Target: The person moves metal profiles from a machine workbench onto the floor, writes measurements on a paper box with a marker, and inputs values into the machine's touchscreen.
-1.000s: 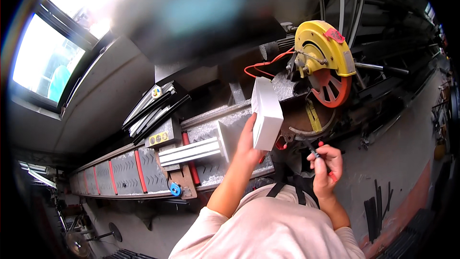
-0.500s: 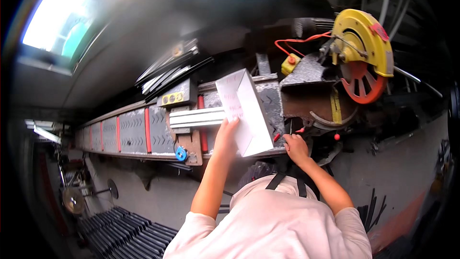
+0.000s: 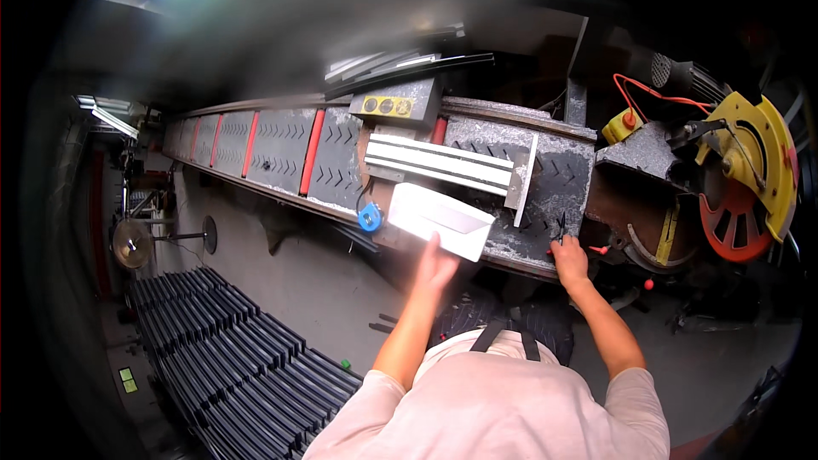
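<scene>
In my left hand (image 3: 436,266), slightly smeared by motion, is a folded white sheet of paper (image 3: 415,211), held at its near edge over the front of the conveyor-like bench (image 3: 341,143). My right hand (image 3: 572,261) rests at the bench's right front edge, its fingers drawn together. A thin dark object (image 3: 561,227) stands up at those fingertips, too small to name. Behind the paper, a pale ribbed metal profile (image 3: 443,163) lies along the bench, its right end by an upright plate (image 3: 527,181). A blue tape measure (image 3: 370,216) sits left of the paper.
A yellow saw guard (image 3: 771,153) with an orange lower cover (image 3: 736,228) stands at the right. A grey control box (image 3: 396,102) and loose metal strips (image 3: 400,68) are behind the bench. Stacked dark bars (image 3: 234,349) fill the lower left.
The view has swung, so the bench and saw sit further right. The paper has tipped flatter and moved nearer me, off the metal profile. My right hand stays at the bench edge.
</scene>
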Motion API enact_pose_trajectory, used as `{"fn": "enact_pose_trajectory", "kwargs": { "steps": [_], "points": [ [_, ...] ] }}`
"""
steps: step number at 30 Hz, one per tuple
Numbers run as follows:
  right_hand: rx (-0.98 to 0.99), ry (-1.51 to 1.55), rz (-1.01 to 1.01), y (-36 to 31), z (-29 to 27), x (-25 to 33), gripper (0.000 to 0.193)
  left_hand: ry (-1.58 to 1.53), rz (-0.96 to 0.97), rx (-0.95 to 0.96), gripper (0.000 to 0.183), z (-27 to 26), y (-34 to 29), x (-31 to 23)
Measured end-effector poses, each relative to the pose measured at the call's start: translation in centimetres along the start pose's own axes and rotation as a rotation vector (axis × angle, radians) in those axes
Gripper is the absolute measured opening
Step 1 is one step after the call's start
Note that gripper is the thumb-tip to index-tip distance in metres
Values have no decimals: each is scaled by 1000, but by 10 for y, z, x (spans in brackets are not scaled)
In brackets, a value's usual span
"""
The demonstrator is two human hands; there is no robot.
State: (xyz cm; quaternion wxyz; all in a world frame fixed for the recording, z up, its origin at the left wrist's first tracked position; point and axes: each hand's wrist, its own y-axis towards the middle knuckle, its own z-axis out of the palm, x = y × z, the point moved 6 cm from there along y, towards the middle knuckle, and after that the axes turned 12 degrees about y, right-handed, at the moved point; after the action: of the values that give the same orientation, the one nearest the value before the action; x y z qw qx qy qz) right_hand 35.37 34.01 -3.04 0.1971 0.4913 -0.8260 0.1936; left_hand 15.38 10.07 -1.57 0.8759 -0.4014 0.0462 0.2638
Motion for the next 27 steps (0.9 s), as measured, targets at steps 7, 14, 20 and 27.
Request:
{"fn": "enact_pose_trajectory", "kwargs": {
  "steps": [7,14,20,27],
  "points": [
    [-213,120,34,-8,-64,32,21,-52,-192,170,70,16,22,15],
    [-342,426,-15,-17,-120,114,19,265,-234,53,53,-24,54,39],
    [-433,472,-89,-7,-132,139,23,683,-190,-306,54,-16,44,26],
    [-369,548,-79,5,-138,156,17,1404,21,-277,45,42,-8,0]
  ]
}}
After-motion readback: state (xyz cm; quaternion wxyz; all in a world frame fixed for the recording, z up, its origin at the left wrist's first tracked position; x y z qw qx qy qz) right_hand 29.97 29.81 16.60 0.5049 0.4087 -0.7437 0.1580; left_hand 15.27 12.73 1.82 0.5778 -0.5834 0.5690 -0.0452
